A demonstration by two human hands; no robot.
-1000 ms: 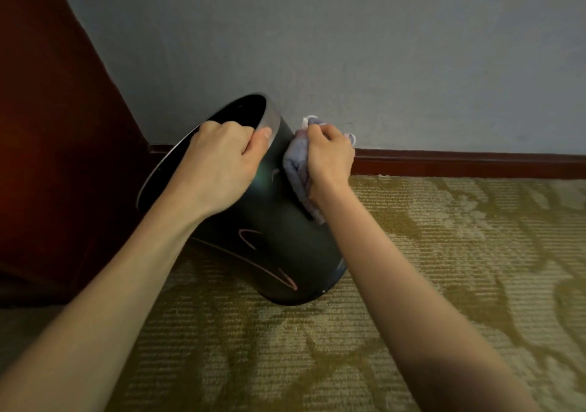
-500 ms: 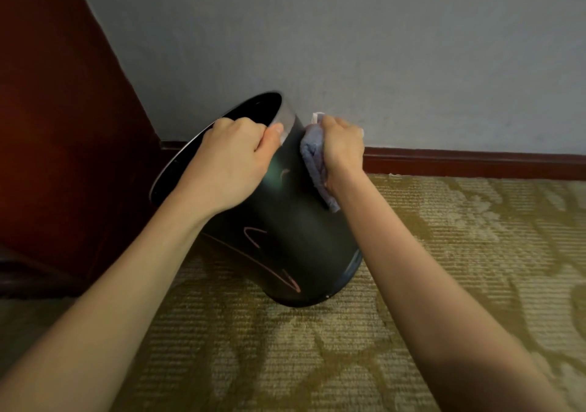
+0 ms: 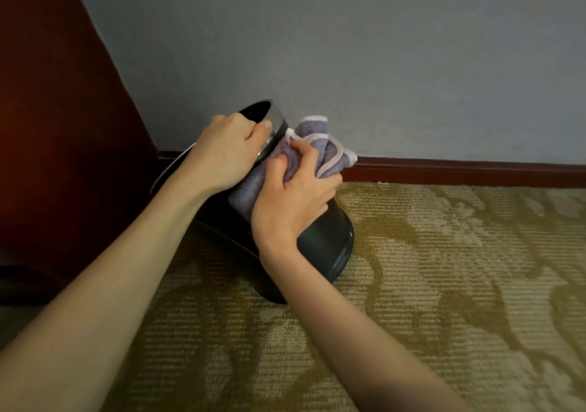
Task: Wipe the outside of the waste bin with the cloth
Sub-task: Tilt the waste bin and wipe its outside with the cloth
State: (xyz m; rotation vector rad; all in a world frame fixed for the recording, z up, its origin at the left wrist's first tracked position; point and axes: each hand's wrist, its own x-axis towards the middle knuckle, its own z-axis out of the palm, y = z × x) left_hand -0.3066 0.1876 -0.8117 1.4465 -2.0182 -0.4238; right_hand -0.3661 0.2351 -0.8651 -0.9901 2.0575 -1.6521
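Observation:
A black waste bin (image 3: 326, 240) with a shiny metal rim stands tilted on the carpet, its mouth leaning toward the left. My left hand (image 3: 226, 151) grips the rim at the top, fingers curled over the edge. My right hand (image 3: 293, 199) presses a bunched purple cloth (image 3: 314, 151) with white edging against the bin's upper side wall, just below the rim. The cloth's loose folds stick out above and to the right of my fingers. My forearms hide much of the bin's near side.
A grey wall (image 3: 348, 62) with a dark red skirting board (image 3: 459, 173) runs behind the bin. A dark red wooden panel (image 3: 57, 126) closes the left side. Patterned olive and beige carpet (image 3: 444, 284) covers the floor to the right and front.
My right hand has slid with the cloth from the bin's far right edge onto its near upper side. The bin's base has swung right. My left hand keeps its grip on the rim.

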